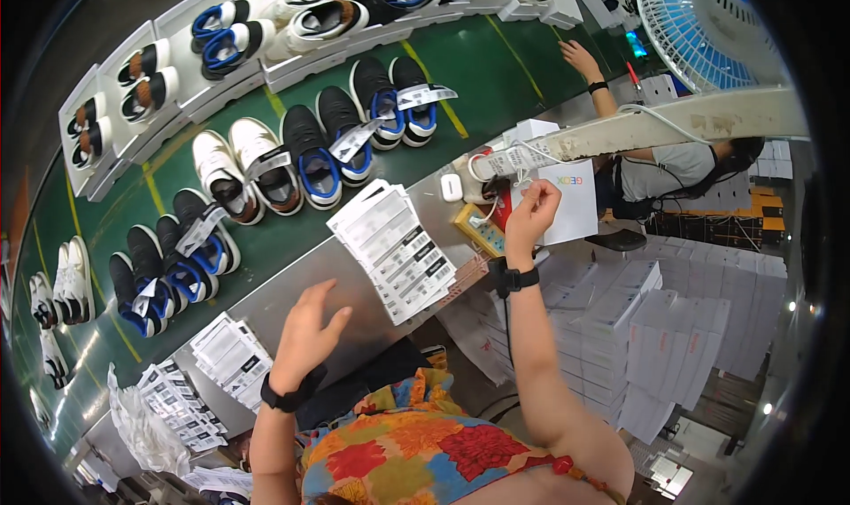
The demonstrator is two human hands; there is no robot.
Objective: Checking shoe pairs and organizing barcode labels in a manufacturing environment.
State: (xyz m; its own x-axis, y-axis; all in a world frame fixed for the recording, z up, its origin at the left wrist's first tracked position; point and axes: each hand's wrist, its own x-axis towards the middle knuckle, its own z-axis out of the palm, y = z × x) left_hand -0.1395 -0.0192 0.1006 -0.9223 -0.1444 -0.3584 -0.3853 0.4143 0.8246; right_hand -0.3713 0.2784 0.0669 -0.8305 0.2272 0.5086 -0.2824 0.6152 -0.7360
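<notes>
My left hand [307, 335] hovers over the metal table edge, fingers spread and holding nothing. Close to it lies a fanned stack of printed label sheets [390, 248]. Farther right, my right hand [533, 211] is raised with its fingers pinched together beside a hanging white cord [521, 176]. Whatever sits in that pinch is too small to make out. A yellow power strip [479, 231] and a small white case [452, 187] lie near this hand. Across the green belt stand black shoes with blue linings [312, 155] and white shoes [226, 177], several with paper tags.
Open shoe boxes [226, 84] holding pairs line the belt's far side. More label sheets [232, 356] and a plastic bag [146, 425] lie at left. A fan [708, 27] and a beam [655, 124] stand at right, near another person's hand [580, 61] and stacked boxes [611, 328].
</notes>
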